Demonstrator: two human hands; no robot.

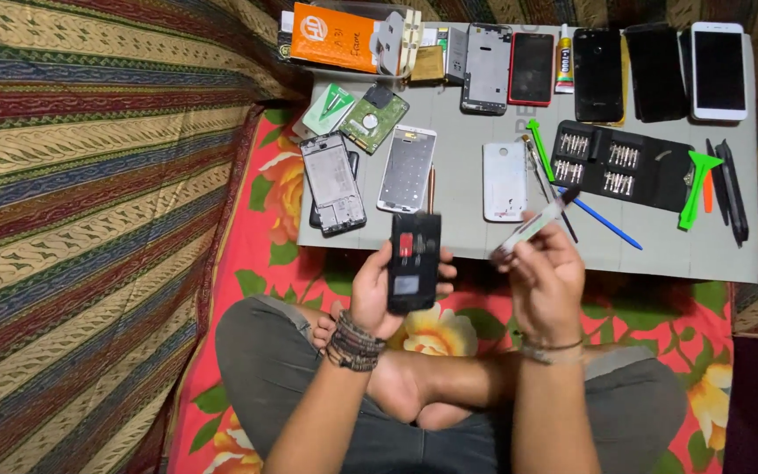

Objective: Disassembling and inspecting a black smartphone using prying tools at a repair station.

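Grey mat (467, 167) — phones, frames, black bit case (620, 165) — lies near hands.

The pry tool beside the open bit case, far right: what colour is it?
Bright green pry tool, beside the black bit case; head view shows it best.

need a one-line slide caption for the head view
Seated cross-legged, left hand holds a black phone, right hand a thin tool, before a grey mat of phone parts.

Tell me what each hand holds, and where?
Left hand cradles a black phone from behind, around its lower half. Right hand pinches a thin tool near its lower end.
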